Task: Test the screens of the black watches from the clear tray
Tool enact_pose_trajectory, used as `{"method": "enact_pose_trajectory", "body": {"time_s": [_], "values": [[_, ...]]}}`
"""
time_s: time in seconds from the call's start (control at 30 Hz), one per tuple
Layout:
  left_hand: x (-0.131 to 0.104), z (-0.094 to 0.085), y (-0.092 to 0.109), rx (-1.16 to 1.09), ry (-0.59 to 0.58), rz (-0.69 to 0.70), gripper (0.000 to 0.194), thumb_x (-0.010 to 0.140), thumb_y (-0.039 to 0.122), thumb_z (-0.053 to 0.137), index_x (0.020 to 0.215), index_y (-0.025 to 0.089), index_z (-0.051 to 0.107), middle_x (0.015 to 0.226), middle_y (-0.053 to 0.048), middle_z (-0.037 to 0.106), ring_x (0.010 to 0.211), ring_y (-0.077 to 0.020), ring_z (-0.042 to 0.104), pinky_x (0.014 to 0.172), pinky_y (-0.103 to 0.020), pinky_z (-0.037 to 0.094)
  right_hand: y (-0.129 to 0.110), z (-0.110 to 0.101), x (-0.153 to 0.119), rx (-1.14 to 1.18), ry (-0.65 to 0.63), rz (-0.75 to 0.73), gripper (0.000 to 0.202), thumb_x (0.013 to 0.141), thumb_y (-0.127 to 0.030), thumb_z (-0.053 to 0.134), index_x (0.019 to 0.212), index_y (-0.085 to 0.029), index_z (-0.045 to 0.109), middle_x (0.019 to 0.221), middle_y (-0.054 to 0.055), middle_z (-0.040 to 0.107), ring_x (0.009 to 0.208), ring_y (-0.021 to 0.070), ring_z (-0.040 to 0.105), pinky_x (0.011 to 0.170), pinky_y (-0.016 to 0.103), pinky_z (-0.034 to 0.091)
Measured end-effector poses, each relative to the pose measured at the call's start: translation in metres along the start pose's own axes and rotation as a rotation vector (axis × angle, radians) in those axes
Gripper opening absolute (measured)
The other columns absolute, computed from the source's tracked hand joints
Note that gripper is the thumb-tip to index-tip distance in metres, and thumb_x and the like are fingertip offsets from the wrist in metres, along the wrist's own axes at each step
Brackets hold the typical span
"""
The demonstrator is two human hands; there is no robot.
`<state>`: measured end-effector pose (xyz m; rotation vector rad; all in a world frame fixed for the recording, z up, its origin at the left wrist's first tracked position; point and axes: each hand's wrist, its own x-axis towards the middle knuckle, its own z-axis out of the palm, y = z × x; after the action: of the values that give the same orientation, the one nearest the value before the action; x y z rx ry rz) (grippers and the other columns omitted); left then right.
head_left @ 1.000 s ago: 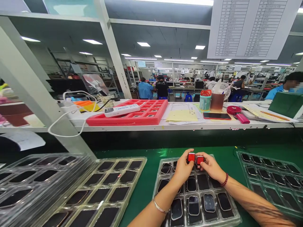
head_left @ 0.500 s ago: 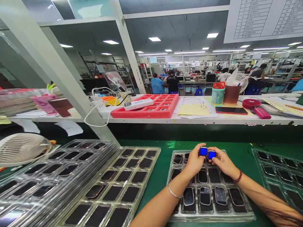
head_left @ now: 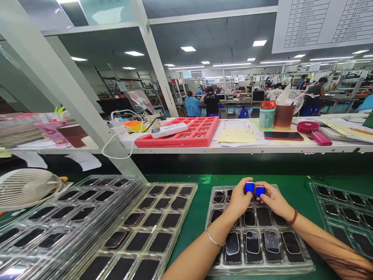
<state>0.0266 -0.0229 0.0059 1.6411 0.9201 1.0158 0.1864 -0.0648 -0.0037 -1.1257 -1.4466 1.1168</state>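
My left hand (head_left: 241, 197) is closed round a smartwatch (head_left: 249, 187) whose square screen is lit blue. A second smartwatch (head_left: 260, 191), lit blue as well, is gripped between the thumb and fingers of my right hand (head_left: 274, 199). The two watches are side by side, nearly touching, held above the far part of a clear plastic tray (head_left: 262, 268). Dark-screened watch faces lie in this tray's pockets, such as the watch (head_left: 252, 242) in the front area. My hands and forearms cover some of the pockets.
Left of me stand a pocketed tray (head_left: 175, 249) and a tall stack of filled trays (head_left: 72, 217), with a white fan (head_left: 26, 186) behind. Another tray (head_left: 329, 221) is at the right. On the shelf sit a red compartment tray (head_left: 214, 134), a phone (head_left: 284, 135) and a pink handheld fan (head_left: 320, 137).
The view has shifted very slightly. Both hands keep the two watches in nearly the same place, with the screens still blue.
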Motion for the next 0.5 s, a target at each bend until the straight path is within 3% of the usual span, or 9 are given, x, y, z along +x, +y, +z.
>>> {"method": "enact_pose_trajectory", "body": {"time_s": [0.5], "values": [[0.0001, -0.0010, 0.0061, 0.018, 0.024, -0.003, 0.049, 0.068, 0.003, 0.052, 0.114, 0.017, 0.056, 0.098, -0.006, 0.064, 0.082, -0.0153, 0.060, 0.077, -0.027, 0.047, -0.0093, 0.0016, -0.0002, 0.004, -0.013, -0.018, 0.044, 0.071, -0.017, 0.050, 0.115, -0.019, 0.051, 0.102, 0.006, 0.058, 0.078, 0.0149, 0.061, 0.065, 0.027, 0.050]]}}
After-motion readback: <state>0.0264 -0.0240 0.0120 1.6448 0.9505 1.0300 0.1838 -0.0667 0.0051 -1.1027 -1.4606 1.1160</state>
